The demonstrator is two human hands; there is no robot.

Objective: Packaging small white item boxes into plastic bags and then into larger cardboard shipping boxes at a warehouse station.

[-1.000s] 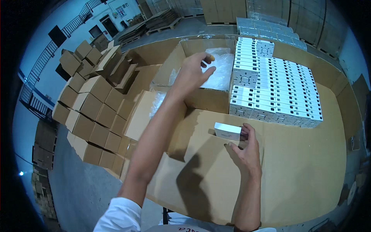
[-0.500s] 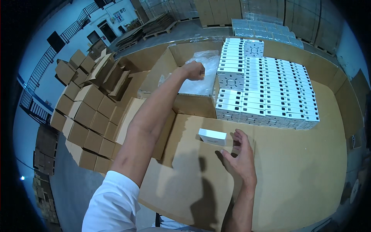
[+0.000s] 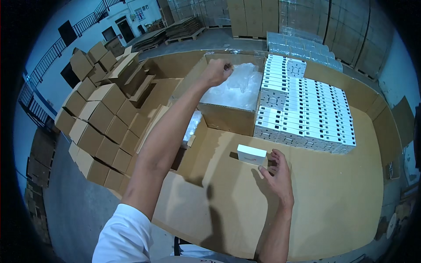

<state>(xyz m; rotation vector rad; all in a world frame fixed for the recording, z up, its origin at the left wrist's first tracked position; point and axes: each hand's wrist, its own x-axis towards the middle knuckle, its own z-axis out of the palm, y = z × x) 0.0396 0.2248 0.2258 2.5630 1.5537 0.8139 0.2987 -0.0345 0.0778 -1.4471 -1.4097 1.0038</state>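
My left hand [image 3: 217,72] reaches over an open carton [image 3: 228,120] that holds crumpled clear plastic bags [image 3: 237,85]. Its fingers are curled closed, and what they hold, if anything, cannot be made out. On the cardboard surface in front of me a small white box [image 3: 251,154] stands on its long edge. Just right of it is my right hand [image 3: 279,179], open, with fingers bent and apart. Its thumb is close to the box's lower right corner; whether it touches is unclear.
Rows of white boxes [image 3: 315,116] are stacked right of the carton. At left, brown cartons [image 3: 105,127] are piled up. Under my left forearm, another open carton holds clear plastic [image 3: 193,127]. A cardboard wall [image 3: 370,103] rims the work surface [image 3: 333,197].
The view has shifted slightly. My left hand has moved left and back over the carton. My right hand has come a little nearer the white box, and more of the carton under my forearm shows.
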